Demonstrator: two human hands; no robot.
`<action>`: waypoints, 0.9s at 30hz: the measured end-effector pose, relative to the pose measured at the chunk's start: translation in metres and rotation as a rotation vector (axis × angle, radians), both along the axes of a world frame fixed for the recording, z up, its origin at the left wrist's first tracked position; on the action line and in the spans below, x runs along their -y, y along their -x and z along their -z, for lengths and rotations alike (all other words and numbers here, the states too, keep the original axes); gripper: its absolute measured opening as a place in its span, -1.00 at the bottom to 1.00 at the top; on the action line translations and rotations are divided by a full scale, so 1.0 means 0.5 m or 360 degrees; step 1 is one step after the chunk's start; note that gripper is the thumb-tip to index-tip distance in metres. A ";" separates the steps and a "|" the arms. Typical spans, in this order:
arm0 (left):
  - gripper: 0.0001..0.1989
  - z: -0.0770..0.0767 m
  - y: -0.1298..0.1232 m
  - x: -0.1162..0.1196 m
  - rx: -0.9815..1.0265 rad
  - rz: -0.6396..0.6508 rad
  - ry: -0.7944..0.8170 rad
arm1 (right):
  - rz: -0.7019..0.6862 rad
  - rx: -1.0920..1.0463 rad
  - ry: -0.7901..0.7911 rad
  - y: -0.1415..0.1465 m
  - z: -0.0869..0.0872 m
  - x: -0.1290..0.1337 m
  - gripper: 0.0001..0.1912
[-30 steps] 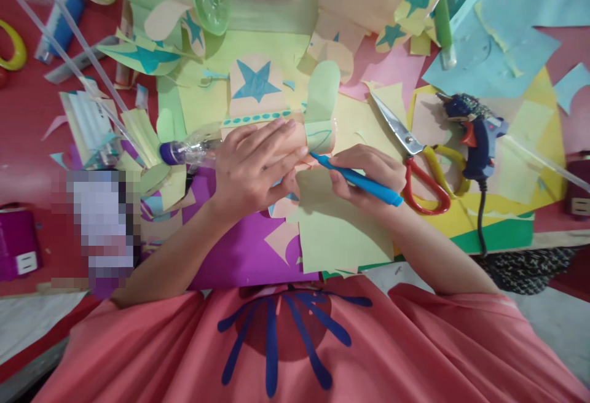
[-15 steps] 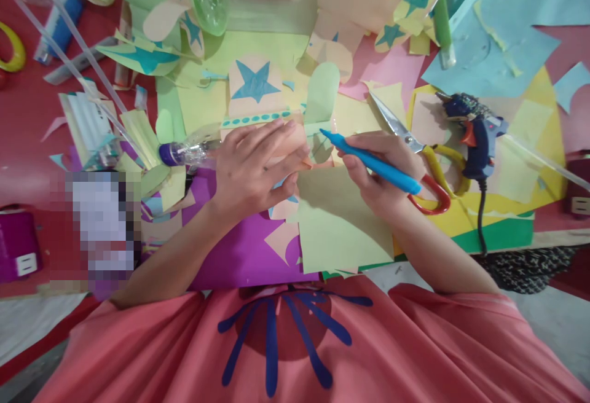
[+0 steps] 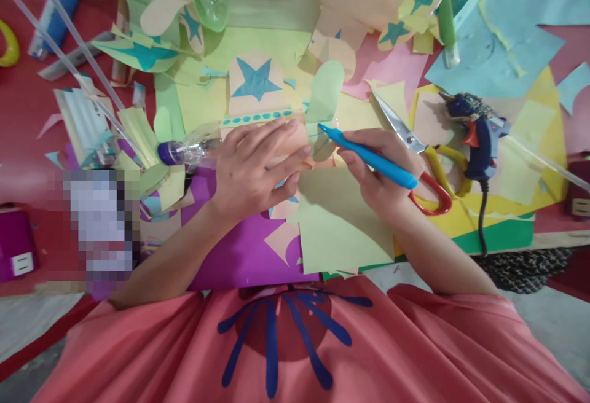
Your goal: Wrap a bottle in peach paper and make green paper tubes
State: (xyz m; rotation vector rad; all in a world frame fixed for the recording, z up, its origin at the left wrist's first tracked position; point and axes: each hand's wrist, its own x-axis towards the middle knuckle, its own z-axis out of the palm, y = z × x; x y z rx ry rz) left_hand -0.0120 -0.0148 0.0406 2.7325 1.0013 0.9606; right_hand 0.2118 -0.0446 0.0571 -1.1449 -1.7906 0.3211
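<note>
My left hand [image 3: 258, 166] lies over a clear plastic bottle [image 3: 196, 150] that rests on its side, its dark blue cap to the left. Peach paper with a row of teal dots [image 3: 258, 117] covers the bottle. The fingers are stretched out across it. My right hand [image 3: 385, 172] is closed around a bright blue pen [image 3: 380, 165]. Its tip meets or hovers just over pale green paper at the bottle's right end, where a rounded green flap [image 3: 326, 89] sticks up; contact is hard to tell. A thin teal line shows left of the tip.
Open scissors [image 3: 431, 163] and a blue glue gun [image 3: 477, 133] lie to the right. A peach piece with a blue star [image 3: 255, 80] is beyond the bottle. Pale green paper [image 3: 345, 225] lies in front. A pixelated patch [image 3: 101, 222] and clear tubes [image 3: 90, 53] are at left.
The pen tip has shifted slightly left and up along the green paper, with my right hand following. My left hand stays on the bottle.
</note>
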 end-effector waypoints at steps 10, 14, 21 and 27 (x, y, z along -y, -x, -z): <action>-0.68 -0.009 -0.006 -0.003 -0.0157 -0.0087 -0.0477 | -0.0100 0.0073 -0.0157 -0.002 -0.004 -0.001 -0.84; -0.69 -0.011 -0.009 -0.003 -0.0127 -0.0065 -0.0480 | -0.0088 0.0113 -0.0157 -0.002 -0.005 0.000 -0.88; -0.67 -0.011 -0.005 -0.001 -0.0186 -0.0080 -0.0436 | -0.0140 0.0065 -0.0173 0.000 -0.005 -0.003 -0.90; -0.69 -0.011 -0.004 0.000 -0.0142 -0.0060 -0.0424 | -0.0157 0.0094 -0.0184 0.001 -0.004 -0.003 -0.92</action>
